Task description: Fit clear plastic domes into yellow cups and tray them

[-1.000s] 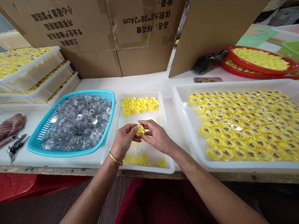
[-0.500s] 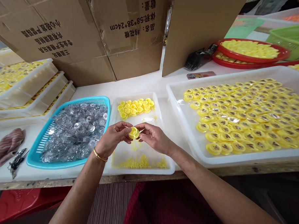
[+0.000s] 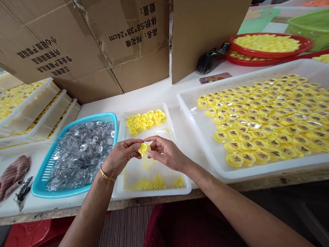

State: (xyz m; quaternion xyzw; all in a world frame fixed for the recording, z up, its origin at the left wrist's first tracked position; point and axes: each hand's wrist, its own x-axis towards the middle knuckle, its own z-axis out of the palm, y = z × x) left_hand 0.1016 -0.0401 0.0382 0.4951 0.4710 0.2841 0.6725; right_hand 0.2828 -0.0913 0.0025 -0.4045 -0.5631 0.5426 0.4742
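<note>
Surface: white (image 3: 107,105), carrying the trays and basket.
Cardboard: brown panels (image 3: 135,59) upright along the far side, print upside down.
Large tray: white (image 3: 203,125), at the right, with rows of yellow pieces with dark centres (image 3: 261,125).
Stacked trays: at the far left (image 3: 42,99), holding yellow pieces too.
Blue basket: left of the small tray (image 3: 66,193), heaped with clear, shiny pieces (image 3: 81,155).
Small tray: between basket and large tray (image 3: 167,191), yellow cups (image 3: 145,121) grouped at its far end.
Left hand: thumb and fingers (image 3: 122,155) pinched on the held yellow piece.
Right hand: fingertips (image 3: 165,152) closed on its other side.
Held yellow piece: round (image 3: 142,148), between both hands, above the small tray.
Granules: yellow (image 3: 153,181), scattered at the small tray's near end.
</note>
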